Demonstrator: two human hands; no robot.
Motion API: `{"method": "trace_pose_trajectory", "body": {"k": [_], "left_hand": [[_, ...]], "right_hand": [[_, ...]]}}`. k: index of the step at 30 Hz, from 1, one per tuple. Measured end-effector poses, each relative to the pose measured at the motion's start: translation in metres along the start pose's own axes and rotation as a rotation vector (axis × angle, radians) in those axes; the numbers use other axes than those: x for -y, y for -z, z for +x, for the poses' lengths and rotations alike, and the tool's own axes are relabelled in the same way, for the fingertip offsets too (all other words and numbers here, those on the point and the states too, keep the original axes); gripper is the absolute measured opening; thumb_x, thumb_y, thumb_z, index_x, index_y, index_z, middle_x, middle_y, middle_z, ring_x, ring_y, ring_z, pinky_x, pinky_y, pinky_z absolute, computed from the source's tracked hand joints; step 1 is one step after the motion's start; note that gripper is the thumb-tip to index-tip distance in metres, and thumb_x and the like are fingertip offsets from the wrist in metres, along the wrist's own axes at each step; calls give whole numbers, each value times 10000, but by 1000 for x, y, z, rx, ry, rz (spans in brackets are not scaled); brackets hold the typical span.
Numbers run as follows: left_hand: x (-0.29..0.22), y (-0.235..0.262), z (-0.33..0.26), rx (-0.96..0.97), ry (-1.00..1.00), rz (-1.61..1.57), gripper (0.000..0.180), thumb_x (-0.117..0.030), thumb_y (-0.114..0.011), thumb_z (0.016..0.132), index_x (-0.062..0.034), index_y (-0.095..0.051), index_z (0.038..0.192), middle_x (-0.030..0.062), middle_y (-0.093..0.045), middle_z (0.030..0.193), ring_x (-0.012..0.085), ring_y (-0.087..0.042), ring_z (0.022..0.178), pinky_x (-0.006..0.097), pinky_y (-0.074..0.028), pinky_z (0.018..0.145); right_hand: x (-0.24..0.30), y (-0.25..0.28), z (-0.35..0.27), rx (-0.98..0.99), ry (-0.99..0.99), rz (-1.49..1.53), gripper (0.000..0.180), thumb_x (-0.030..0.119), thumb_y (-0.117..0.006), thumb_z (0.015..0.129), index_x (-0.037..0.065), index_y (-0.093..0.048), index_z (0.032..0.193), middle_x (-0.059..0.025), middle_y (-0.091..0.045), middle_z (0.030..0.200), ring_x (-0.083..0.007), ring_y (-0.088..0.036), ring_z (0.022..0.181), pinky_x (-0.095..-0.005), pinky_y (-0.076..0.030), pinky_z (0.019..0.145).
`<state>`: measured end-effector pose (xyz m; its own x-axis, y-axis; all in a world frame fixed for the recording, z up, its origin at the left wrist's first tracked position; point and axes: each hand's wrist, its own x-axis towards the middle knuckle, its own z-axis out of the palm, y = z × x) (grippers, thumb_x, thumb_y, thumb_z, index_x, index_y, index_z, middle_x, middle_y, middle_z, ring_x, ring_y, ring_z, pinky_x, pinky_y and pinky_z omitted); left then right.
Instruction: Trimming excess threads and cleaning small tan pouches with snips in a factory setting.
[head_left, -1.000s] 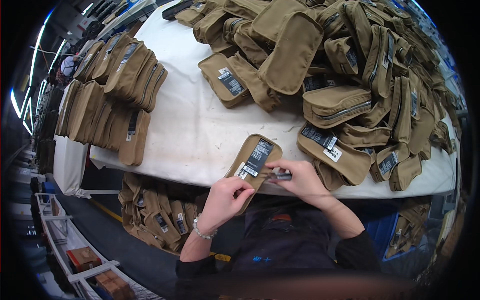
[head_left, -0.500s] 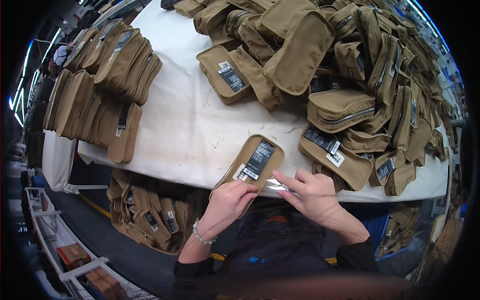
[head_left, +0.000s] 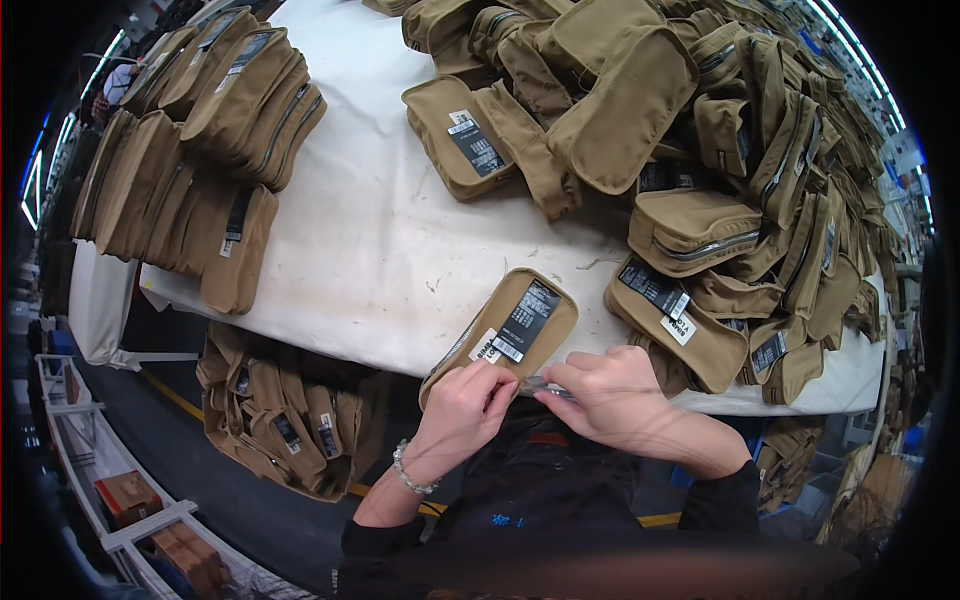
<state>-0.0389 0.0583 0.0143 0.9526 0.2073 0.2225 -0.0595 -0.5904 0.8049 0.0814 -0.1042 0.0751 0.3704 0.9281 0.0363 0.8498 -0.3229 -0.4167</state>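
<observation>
A tan fabric pouch [head_left: 552, 335] with a black label and a white tag lies at the table's near edge, tilted slightly to the right. My left hand [head_left: 462, 405], a beaded bracelet on its wrist, pinches the pouch's near end between thumb and fingers. Just to the right, my right hand [head_left: 618, 400] is closed on small shiny metal snips [head_left: 552, 389]. Their tips point left and reach close to my left fingertips at the pouch's edge. Whether the tips touch fabric or a thread is too small to tell.
Tan pouches are stacked in rows [head_left: 150, 190] at the left of the white-covered table [head_left: 350, 240]. A large loose heap of pouches [head_left: 625, 110] covers the far middle and right. Below the table's left edge hangs a bundle of more pouches [head_left: 270, 410]. Boxes [head_left: 128, 497] sit on a white rack.
My right hand has moved left, bringing the snips to my left fingertips; their blades, earlier spread, now look closer together. The whole view has shifted slightly.
</observation>
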Motion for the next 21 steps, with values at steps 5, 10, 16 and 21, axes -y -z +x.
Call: {"method": "trace_pose_trajectory", "body": {"k": [5,10,16,21], "left_hand": [[0,0,0,-16,-12,5,73,3,-695,789,-8,-635,830,67,-521,639,187,-500,526,306,-414,517],[1,-1,-1,-11,-19,4,78,6,-693,781,-14,-632,826,67,-518,637,198,-500,531,319,-418,527],[0,-1,-1,-6,-56,24,86,16,-686,767,-21,-628,819,71,-532,664,218,-515,557,330,-425,540],[1,5,-4,20,-30,34,104,6,-658,782,-44,-600,852,88,-575,757,290,-562,663,375,-455,608]], "right_hand": [[1,2,6,64,-1,-26,208,239,-679,815,60,-595,752,-80,-606,630,-279,-624,540,-379,-476,482],[4,4,10,99,15,-27,191,217,-673,811,49,-601,756,-85,-611,634,-275,-631,546,-377,-481,491],[7,2,13,147,27,-77,151,178,-654,801,47,-593,756,-88,-615,630,-268,-636,546,-373,-486,506],[5,2,12,148,58,-87,170,192,-654,810,42,-583,771,-84,-610,621,-268,-633,537,-374,-480,493]]}}
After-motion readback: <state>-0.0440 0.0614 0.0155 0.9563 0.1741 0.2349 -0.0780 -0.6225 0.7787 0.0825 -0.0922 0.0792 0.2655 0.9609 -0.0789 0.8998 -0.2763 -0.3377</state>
